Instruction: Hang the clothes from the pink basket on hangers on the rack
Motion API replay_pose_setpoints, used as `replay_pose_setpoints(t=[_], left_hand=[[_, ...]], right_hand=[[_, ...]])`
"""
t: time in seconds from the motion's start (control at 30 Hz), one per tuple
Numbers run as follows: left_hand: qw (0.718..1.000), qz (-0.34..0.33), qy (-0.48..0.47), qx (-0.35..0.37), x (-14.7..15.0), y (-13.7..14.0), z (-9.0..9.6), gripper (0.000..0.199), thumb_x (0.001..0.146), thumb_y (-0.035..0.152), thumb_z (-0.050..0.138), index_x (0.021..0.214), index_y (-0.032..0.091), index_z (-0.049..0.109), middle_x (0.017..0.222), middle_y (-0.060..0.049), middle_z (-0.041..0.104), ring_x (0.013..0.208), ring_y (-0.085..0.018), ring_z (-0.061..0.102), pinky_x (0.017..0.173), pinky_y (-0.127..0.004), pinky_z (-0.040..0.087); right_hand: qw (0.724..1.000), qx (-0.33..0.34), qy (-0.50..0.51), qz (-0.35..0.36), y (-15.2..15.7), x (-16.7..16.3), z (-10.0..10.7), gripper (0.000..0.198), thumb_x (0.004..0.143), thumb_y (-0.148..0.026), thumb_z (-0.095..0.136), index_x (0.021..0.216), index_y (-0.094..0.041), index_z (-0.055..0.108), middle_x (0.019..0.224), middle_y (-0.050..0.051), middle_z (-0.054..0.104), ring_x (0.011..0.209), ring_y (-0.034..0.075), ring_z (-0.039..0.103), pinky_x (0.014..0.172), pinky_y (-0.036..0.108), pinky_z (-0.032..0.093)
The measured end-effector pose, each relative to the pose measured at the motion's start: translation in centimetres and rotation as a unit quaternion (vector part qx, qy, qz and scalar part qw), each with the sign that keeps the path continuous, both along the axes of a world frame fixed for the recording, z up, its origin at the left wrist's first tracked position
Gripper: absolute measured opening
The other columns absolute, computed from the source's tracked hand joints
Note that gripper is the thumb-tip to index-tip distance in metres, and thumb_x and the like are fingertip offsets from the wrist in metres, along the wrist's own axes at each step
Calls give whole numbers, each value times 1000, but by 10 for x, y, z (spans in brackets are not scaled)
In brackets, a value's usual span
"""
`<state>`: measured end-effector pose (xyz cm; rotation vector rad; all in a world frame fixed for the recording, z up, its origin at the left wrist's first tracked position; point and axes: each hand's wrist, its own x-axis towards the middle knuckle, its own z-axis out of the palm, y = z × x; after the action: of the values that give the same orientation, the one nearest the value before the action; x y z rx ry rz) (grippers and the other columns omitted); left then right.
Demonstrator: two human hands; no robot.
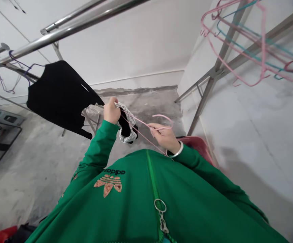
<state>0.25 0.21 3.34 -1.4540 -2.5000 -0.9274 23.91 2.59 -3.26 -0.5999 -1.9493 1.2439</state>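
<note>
My right hand is closed around a pink clothes hanger just below its hook. One end of the hanger reaches into a black garment with white lace trim. My left hand is closed on the lace edge of that garment, which hangs below it in front of me. Whether the left fingers also pinch the hanger wire is hidden. Left of my left hand, a black top hangs from a purple hanger.
A metal clothes rail crosses the upper left. Pink and teal hangers hang on a metal frame at the right. A red plastic basket is beside my right forearm. A grey box stands at the far left.
</note>
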Motion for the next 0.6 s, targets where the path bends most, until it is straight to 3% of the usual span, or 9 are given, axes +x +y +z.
replay_pose_setpoints(t=[0.1,0.2,0.27,0.37,0.43,0.53,0.6], left_hand=[[991,-70,55,-98,38,-2,-10,36,69,1,47,99,17,59,82,-6,61,81,-21,58,70,-29,42],[963,-136,112,-203,64,-7,-17,31,80,8,45,106,14,60,100,-13,62,92,-26,59,75,-33,45],[946,-154,159,-238,67,-11,-17,28,84,9,42,102,13,62,103,-16,60,93,-27,59,76,-36,45],[938,-169,213,-214,57,-11,-13,19,85,13,46,90,16,64,112,-17,57,107,-31,55,86,-41,43],[940,-173,198,-217,48,-10,-14,13,87,18,50,89,17,63,109,-15,59,107,-30,56,85,-39,43],[953,-151,141,-224,38,-9,-18,13,90,23,49,93,18,61,95,-11,63,93,-25,61,74,-31,43],[967,-135,119,-178,32,-11,-19,13,90,24,49,92,18,60,90,-9,64,89,-23,62,71,-29,42]], right_hand=[[1000,-2,-1,-10,7,-26,-11,33,89,-33,42,96,-17,70,75,5,68,74,18,64,72,30,51],[1000,-13,-5,-7,20,-41,-18,32,87,-32,42,90,-15,70,82,6,71,79,18,65,77,31,50],[1000,-8,-9,-3,32,-40,-19,32,88,-33,43,86,-15,69,85,6,71,83,19,65,80,31,50],[998,42,-36,28,52,-30,-11,30,88,-34,44,85,-16,68,89,6,71,85,18,64,83,31,50],[993,97,-55,26,65,-22,-3,29,89,-36,45,89,-15,66,89,6,69,84,18,63,82,33,50],[976,193,-42,-94,75,-12,4,33,91,-43,46,102,-15,60,99,9,62,96,21,58,89,39,47],[954,238,-41,-176,71,-5,-2,31,93,-46,45,100,-18,57,101,10,58,101,23,54,94,42,43]])
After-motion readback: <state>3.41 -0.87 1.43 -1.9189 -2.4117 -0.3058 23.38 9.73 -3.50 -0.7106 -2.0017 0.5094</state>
